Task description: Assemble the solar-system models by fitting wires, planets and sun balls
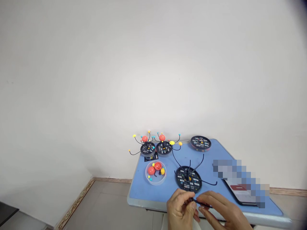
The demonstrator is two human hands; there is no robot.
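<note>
Close to the table's front edge, my left hand [179,207] pinches one end of a thin black rod [200,203]. My right hand [223,209] grips the same rod farther along, with its thumb and fingers on either side of it. Just beyond my hands lies a round black base [182,182] printed with small labels and planet pictures. Several curved black arms rise from its centre without balls on their ends. To its left stands a clear round tub [155,183] with red, yellow and blue balls and small black parts in it.
Two solar system models [148,149] [164,148] with coloured balls stand at the back left, over a black card [151,157]. A lidded round container [200,143] sits at the back right. A partly blurred tablet-like device [237,191] lies on the blue table [144,191]'s right.
</note>
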